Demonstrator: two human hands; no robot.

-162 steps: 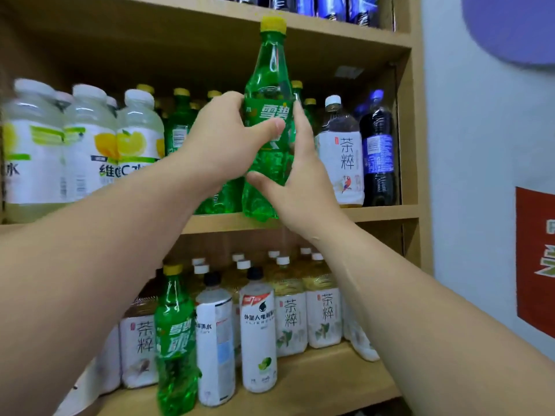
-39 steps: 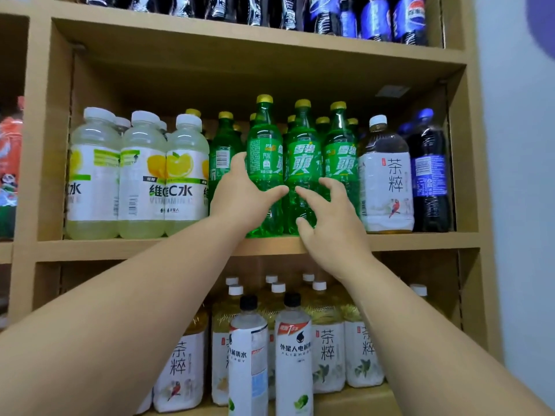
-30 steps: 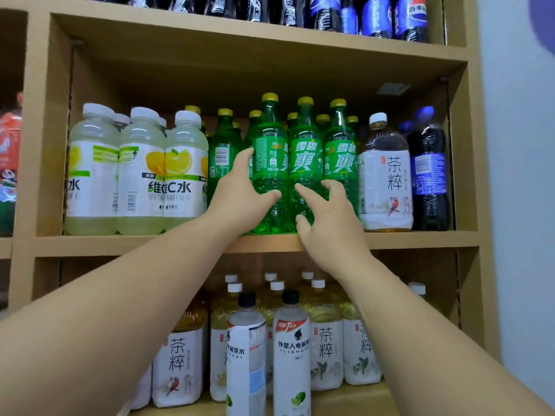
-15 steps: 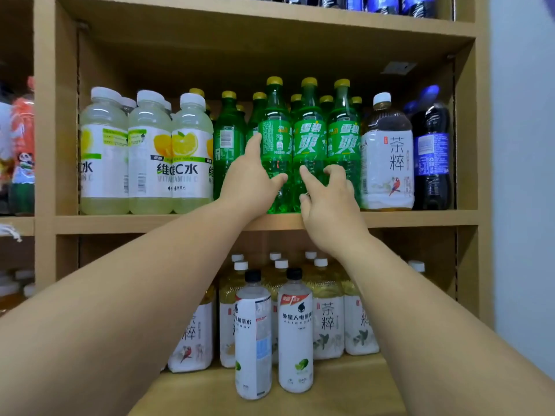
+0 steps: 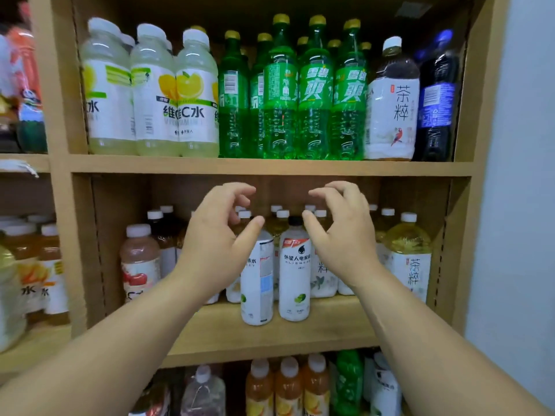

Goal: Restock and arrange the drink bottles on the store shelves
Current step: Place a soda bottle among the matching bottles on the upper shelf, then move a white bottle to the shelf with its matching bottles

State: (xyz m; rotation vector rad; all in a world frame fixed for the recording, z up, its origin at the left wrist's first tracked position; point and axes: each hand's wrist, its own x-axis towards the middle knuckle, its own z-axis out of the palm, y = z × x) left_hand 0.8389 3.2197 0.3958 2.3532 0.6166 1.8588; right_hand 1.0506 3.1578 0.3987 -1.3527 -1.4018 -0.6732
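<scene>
Approach: left hand (image 5: 214, 238) and right hand (image 5: 342, 235), empty with fingers loosely curled, hover with two white bottles (image 5: 295, 274) between them; mid-label grips should keep each upright.

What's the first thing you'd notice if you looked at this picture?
Two bare hands, the left hand and the right hand, hang in the middle with fingers loosely curled, holding nothing. Above them a row of bright green bottles glows on the upper shelf. Between the hands, two white bottles stand at the front of the middle shelf.
</scene>
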